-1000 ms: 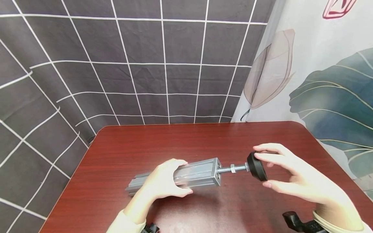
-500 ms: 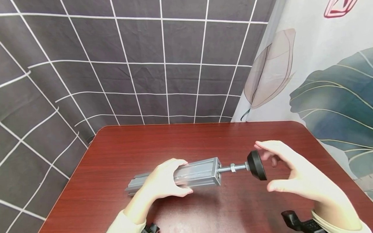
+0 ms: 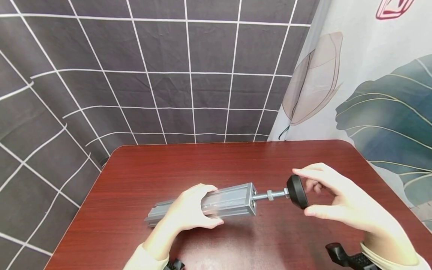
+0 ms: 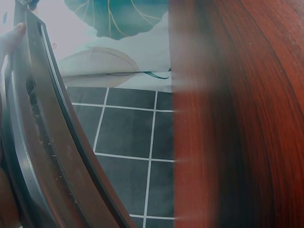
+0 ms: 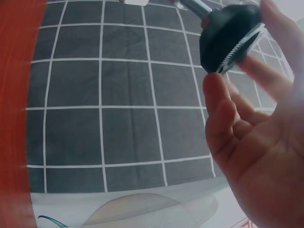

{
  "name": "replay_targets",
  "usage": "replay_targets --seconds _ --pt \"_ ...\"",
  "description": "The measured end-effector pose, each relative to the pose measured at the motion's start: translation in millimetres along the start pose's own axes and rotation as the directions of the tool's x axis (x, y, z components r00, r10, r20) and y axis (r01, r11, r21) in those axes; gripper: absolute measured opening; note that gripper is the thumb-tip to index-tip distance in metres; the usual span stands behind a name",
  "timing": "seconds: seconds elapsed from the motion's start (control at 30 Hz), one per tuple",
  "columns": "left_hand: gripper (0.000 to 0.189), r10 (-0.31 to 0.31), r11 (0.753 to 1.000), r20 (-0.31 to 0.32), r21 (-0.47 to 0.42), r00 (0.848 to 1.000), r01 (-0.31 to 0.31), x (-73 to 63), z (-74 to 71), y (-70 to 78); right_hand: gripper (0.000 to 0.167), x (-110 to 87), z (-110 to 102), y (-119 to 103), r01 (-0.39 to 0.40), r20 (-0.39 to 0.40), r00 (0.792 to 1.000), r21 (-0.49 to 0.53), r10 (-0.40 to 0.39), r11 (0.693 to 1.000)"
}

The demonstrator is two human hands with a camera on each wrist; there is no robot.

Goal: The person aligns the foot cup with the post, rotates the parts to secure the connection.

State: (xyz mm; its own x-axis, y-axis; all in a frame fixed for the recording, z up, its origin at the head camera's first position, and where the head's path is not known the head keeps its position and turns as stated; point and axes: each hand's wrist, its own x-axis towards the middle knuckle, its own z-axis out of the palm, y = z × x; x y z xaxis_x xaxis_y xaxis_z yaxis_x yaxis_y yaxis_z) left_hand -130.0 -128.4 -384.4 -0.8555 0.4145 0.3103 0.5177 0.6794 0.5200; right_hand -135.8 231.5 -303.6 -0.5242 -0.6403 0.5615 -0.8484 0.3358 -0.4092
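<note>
Across the middle of the head view runs a grey aluminium extrusion profile (image 3: 233,198), its right end tilted up. My left hand (image 3: 183,210) grips it from the near side, thumb and fingers on opposite faces. A threaded stud with a nut (image 3: 270,195) sticks out of the end plate and carries a black levelling foot (image 3: 297,192). My right hand (image 3: 347,200) pinches this foot, thumb at the lower rim and a fingertip at the upper rim. In the right wrist view, the ribbed underside of the levelling foot (image 5: 225,40) faces the fingers.
Below lies a red-brown wooden table (image 3: 162,161) with rounded far corners. A dark grey curtain (image 3: 168,90) with white grid lines hangs behind and to the left. At the right hangs a white leaf-patterned curtain (image 3: 357,67).
My right hand's fingers spread off the levelling foot half a second ago and have closed back onto its rim. The nut has turned slightly. My left hand and the profile stay put.
</note>
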Motion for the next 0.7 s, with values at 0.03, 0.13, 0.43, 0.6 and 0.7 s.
replay_targets --seconds 0.03,0.13,0.43,0.6,0.7 --pt "0.07 0.002 1.0 -0.001 0.004 1.0 -0.002 0.0 0.3 -0.3 0.08 0.2 0.7 -0.4 -0.018 0.0 1.0 0.004 0.018 1.0" --pt "0.069 0.004 1.0 -0.003 0.01 1.0 -0.004 0.2 0.8 -0.8 0.081 0.2 2.2 -1.6 -0.062 0.011 0.998 0.033 0.061 0.998" --pt "0.068 0.009 1.0 0.002 0.004 1.0 -0.009 0.0 0.2 -0.2 0.076 -2.5 -3.5 -3.4 0.054 0.019 0.998 0.027 -0.054 0.998" --pt "0.069 0.008 1.0 0.002 0.008 1.0 -0.008 -0.2 0.0 -0.3 0.062 -2.0 -3.1 -3.9 0.077 0.033 0.996 0.033 -0.078 0.996" --pt "0.069 0.006 1.0 0.001 0.01 1.0 -0.006 -0.7 0.2 -0.1 0.068 -0.1 -1.2 -2.9 0.038 0.014 0.999 0.025 -0.039 0.999"
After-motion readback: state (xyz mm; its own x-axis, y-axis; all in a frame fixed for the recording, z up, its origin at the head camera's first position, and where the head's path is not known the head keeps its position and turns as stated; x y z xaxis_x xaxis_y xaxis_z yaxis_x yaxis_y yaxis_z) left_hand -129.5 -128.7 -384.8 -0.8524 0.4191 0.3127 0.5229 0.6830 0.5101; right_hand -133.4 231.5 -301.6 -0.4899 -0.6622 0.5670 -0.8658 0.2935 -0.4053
